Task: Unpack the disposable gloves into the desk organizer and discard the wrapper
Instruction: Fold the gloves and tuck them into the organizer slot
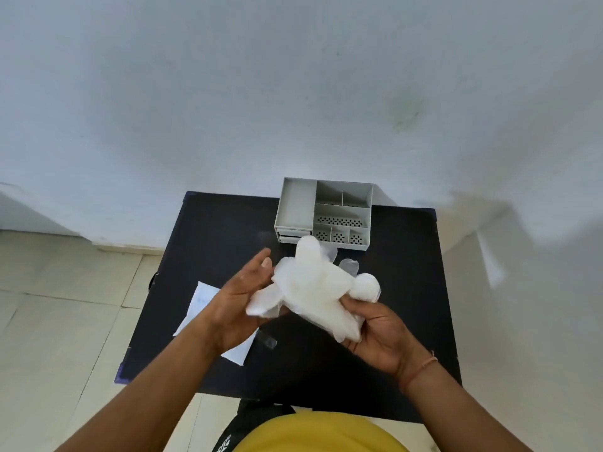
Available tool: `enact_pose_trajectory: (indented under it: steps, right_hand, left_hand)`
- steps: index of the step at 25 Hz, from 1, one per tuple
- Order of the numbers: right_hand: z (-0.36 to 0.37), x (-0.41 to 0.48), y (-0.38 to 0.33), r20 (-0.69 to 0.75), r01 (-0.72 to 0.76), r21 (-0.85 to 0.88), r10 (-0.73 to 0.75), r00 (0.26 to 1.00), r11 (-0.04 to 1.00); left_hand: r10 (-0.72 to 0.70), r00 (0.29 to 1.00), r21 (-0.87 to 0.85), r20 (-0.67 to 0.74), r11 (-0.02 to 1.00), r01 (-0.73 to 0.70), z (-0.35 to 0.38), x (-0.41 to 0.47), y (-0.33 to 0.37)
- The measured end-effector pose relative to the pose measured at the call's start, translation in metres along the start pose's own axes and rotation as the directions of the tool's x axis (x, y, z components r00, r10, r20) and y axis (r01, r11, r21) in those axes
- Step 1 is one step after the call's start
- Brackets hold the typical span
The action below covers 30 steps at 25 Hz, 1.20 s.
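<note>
A thick bundle of translucent white disposable gloves [313, 285] hangs above the middle of the black table [408, 256], its fingers splayed up and to the right. My right hand [375, 331] grips the bundle's lower end from beneath. My left hand [241, 295] holds its left side, fingers partly spread. The grey desk organizer [297, 207] stands at the table's far edge, just behind the gloves; its compartments look empty. The flat clear wrapper [202, 305] lies on the table under my left forearm, partly hidden.
A small clear scrap [268, 340] lies on the table between my forearms. A pale wall rises right behind the table. Tiled floor shows to the left. My yellow shirt fills the bottom edge.
</note>
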State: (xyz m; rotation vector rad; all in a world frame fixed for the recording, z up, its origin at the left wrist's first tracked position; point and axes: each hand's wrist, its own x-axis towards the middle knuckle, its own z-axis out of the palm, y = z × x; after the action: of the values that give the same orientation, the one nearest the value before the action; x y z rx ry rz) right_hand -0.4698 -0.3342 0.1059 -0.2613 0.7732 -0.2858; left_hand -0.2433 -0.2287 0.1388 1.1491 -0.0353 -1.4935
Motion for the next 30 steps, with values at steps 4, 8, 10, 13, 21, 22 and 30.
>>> enact_pose_trajectory:
  steps: [4, 8, 10, 13, 21, 22, 30]
  right_hand:
    - [-0.001, 0.010, -0.001, 0.099, -0.009, 0.030, 0.006, 0.995, 1.000]
    - [0.004, 0.015, 0.003, 0.178, -0.021, 0.167, -0.009, 0.984, 0.986]
    - [0.004, 0.020, 0.010, 0.085, -0.021, 0.079, 0.014, 0.996, 0.997]
    - [-0.005, 0.030, 0.017, -0.099, 0.013, -0.013, -0.014, 0.995, 1.000]
    - [0.001, 0.030, 0.009, -0.138, 0.050, -0.134, -0.069, 0.988, 0.990]
    - [0.003, 0.031, 0.009, -0.144, 0.054, -0.155, -0.077, 0.987, 0.986]
    - [0.014, 0.029, -0.002, -0.164, -0.019, 0.144, 0.043, 0.986, 0.989]
  left_hand:
    - [-0.093, 0.995, -0.271, 0.033, 0.957, 0.099, -0.008, 0.003, -0.024]
    - [-0.261, 0.965, -0.048, -0.040, 0.965, 0.259, -0.019, 0.005, -0.058]
    - [-0.232, 0.971, 0.018, -0.056, 0.972, 0.233, -0.013, 0.009, -0.067]
    - [-0.117, 0.988, -0.078, -0.103, 0.991, 0.109, 0.001, 0.023, -0.053]
    - [-0.140, 0.987, 0.404, 0.083, 0.910, 0.095, -0.011, 0.032, 0.006]
    - [-0.158, 0.986, 0.495, 0.053, 0.862, 0.111, -0.013, 0.038, 0.007]
    - [-0.037, 0.998, 0.619, 0.048, 0.785, -0.001, -0.023, 0.055, 0.013]
